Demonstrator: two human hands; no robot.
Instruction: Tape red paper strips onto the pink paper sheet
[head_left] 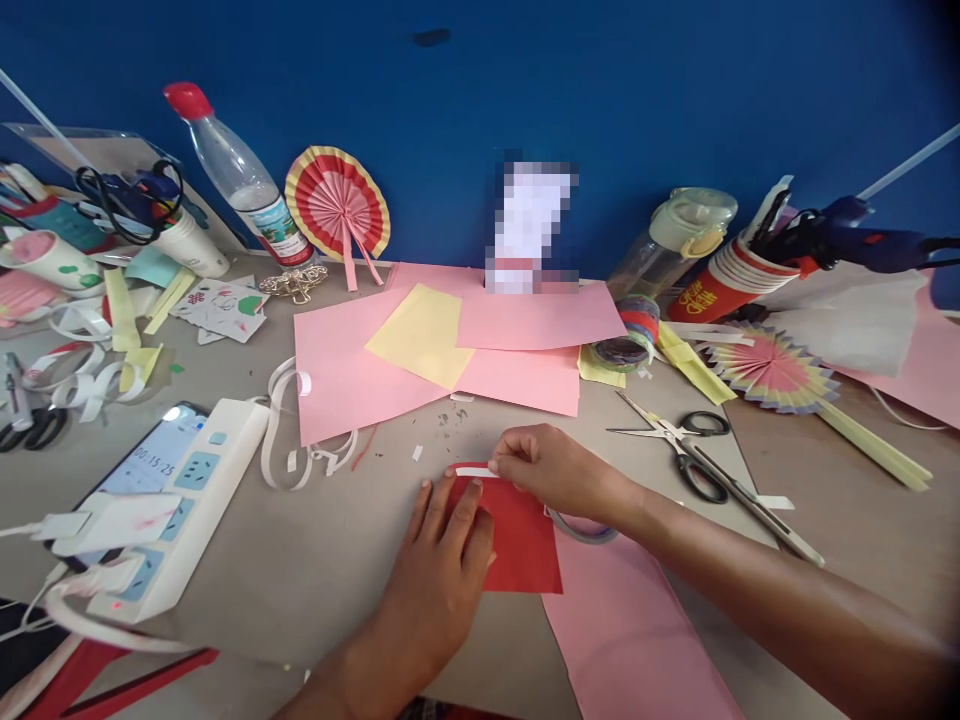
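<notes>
A red sheet of paper (pixel 525 535) lies on the desk before me, with a white strip of tape (pixel 474 472) along its top edge. My left hand (pixel 450 545) rests on the sheet's left part, fingers stretched out, their tips just below the strip. At the strip's right end, the thumb and fingers of my right hand (pixel 536 465) are pinched together on it. Under my right forearm, a roll of tape (pixel 585 530) is partly hidden. A pink sheet (pixel 637 630) lies to the right, touching or under the red one.
Scissors (pixel 686 440) and a metal cutter knife (pixel 757 505) lie at right. Behind are pink sheets (pixel 360 370), a yellow sheet (pixel 420 335), a paper fan (pixel 337 205) and a bottle (pixel 247 180). A power strip (pixel 202 510) and a phone (pixel 142 465) occupy the left.
</notes>
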